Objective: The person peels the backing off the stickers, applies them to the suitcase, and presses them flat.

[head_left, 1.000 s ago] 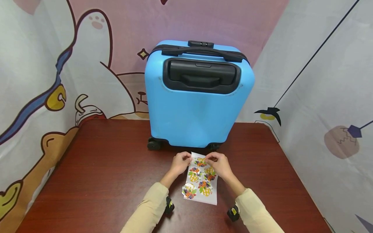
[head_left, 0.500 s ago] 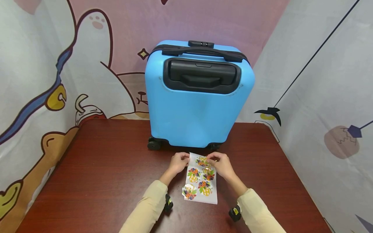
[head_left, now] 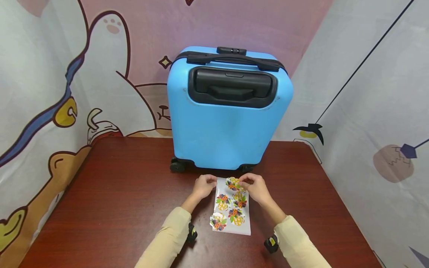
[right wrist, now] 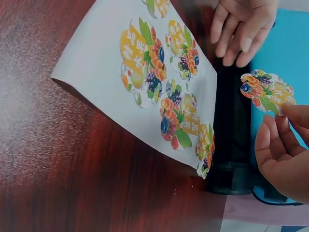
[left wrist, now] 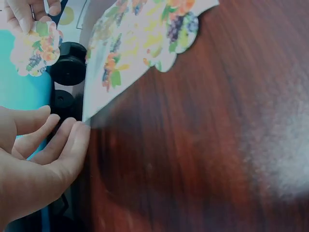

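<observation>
A white sticker sheet (head_left: 242, 228) printed with colourful fruit stickers lies on the table in front of the suitcase. My right hand (head_left: 255, 189) pinches one scalloped fruit sticker (right wrist: 265, 93) by its edge, held up off the sheet's far end; the right wrist view shows it apart from the sheet. My left hand (head_left: 203, 187) is by the sheet's far left corner, its fingers loosely bent. In the left wrist view its fingertips (left wrist: 79, 129) are at that corner, and whether they touch it is hard to tell. Another fruit sticker (head_left: 218, 222) sticks out past the sheet's near left edge.
A blue suitcase (head_left: 221, 134) with black handles and wheels (head_left: 177, 165) stands upright just behind the sheet. Dark red-brown table (head_left: 127, 193) spreads to both sides. Cartoon-printed cloth (head_left: 144, 48) hangs behind and around the table.
My right hand has lifted the fruit sticker away from the sheet's far end. My left hand has shifted slightly left, and its fingers have loosened at the sheet's corner.
</observation>
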Demonstrator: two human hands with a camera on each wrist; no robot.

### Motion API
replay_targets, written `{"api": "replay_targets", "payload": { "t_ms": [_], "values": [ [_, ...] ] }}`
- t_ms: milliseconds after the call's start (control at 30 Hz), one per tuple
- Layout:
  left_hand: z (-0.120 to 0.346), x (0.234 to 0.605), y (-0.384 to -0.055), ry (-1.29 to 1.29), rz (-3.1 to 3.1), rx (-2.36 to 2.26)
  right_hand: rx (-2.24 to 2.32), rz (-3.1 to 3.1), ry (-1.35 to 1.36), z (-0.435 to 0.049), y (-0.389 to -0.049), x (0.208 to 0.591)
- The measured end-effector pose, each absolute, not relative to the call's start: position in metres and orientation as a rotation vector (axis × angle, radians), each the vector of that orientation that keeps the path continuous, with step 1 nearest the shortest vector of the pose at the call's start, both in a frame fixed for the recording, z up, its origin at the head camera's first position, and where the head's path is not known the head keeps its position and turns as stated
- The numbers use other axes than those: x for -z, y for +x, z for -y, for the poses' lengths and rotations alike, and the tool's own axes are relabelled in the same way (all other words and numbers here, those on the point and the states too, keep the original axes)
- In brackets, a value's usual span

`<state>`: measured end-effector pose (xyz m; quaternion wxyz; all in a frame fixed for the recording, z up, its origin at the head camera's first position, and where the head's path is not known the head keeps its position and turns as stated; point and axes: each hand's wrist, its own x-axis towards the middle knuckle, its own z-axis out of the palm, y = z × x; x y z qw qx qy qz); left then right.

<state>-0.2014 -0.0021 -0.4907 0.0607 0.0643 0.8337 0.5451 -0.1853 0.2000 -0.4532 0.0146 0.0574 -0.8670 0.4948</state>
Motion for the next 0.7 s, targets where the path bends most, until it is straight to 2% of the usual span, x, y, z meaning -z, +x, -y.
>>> {"api": "replay_targets", "payload": {
  "t_ms": [267,700],
  "values": [
    [-0.001,0.474,-0.198,0.351,-2.435,-1.673,-1.578,2.673,0.184,-0.196,-0.189,0.448],
    [0.002,0.465,-0.199,0.386,-2.451,-1.788,-1.604,2.667,0.2,-0.19,-0.191,0.439]
  ]
}}
